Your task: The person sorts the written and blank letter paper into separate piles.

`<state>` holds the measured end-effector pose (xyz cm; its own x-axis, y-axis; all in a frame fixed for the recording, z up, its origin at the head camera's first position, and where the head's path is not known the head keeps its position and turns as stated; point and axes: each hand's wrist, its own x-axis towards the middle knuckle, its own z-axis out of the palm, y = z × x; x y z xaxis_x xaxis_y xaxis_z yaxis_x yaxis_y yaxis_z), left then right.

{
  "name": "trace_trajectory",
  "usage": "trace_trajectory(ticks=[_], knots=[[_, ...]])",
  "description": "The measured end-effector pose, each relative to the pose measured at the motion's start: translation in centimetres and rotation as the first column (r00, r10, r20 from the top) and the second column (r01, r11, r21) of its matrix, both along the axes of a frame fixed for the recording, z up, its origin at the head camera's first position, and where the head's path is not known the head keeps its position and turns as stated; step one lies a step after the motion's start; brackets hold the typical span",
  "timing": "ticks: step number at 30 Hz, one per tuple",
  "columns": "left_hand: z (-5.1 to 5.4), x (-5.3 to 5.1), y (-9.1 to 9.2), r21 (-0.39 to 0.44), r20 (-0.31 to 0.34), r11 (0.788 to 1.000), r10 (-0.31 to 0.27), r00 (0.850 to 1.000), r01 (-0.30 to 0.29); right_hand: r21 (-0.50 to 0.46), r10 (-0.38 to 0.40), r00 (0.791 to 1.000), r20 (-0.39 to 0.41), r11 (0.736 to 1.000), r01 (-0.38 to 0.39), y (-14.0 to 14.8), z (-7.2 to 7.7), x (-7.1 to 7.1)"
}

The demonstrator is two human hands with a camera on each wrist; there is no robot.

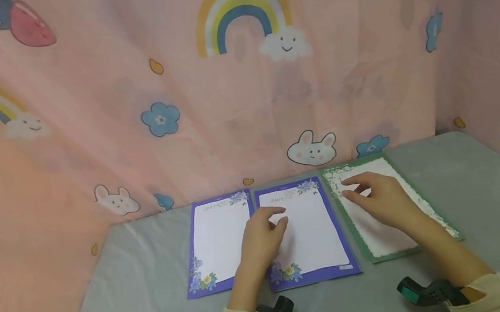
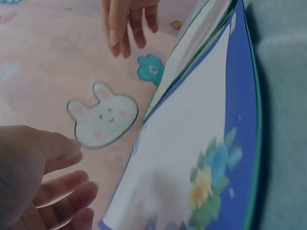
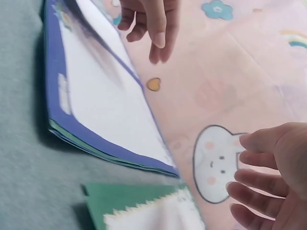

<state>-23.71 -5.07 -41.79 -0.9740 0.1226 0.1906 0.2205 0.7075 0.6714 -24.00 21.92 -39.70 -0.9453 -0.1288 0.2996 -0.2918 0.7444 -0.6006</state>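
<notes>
Three bordered sheets or thin pads lie side by side on the grey table. The left one (image 1: 219, 237) and the middle one (image 1: 313, 233) have purple-blue borders with printed flowers. A green-bordered one (image 1: 390, 234) lies on the right, slightly turned. My left hand (image 1: 261, 236) hovers over the edge of the middle sheet, its fingers loosely bent and a gap between thumb and forefinger. Above the green sheet is my right hand (image 1: 379, 200), fingers relaxed and apart from the thumb. Neither hand holds anything. In the right wrist view, the purple-bordered stack (image 3: 110, 105) shows several layers.
A grey cloth-like surface covers the table (image 1: 142, 282). Behind it hangs a pink curtain (image 1: 232, 104) printed with rainbows, rabbits and flowers. Each wrist wears a dark band, the left wristband (image 1: 275, 311) and the right wristband (image 1: 431, 292).
</notes>
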Motion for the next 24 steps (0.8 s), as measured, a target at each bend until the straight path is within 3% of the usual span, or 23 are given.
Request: trace_trajectory(ticks=[4, 9, 15, 24], knots=[[-1.0, 0.0, -1.6, 0.025, -0.002, 0.999, 0.022, 1.0, -0.022, -0.018, 0.025, 0.999, 0.025, 1.0, -0.025, -1.0, -0.9, 0.3], [-1.5, -0.4, -2.5, 0.012, -0.013, 0.999, 0.043, 0.999, -0.043, -0.048, 0.053, 0.997, 0.055, 0.998, -0.05, -2.1, -1.7, 0.3], [-2.0, -0.6, -2.6, -0.04, 0.025, 0.997, 0.071, 0.997, -0.07, -0.062, 0.062, 0.994, 0.085, 0.996, -0.057, -2.5, -2.5, 0.4], [-2.4, -0.6, -2.8, -0.014, 0.081, 0.994, 0.108, 0.991, -0.108, -0.047, 0.056, 0.985, 0.162, 0.998, -0.049, -3.1, -3.3, 0.1]])
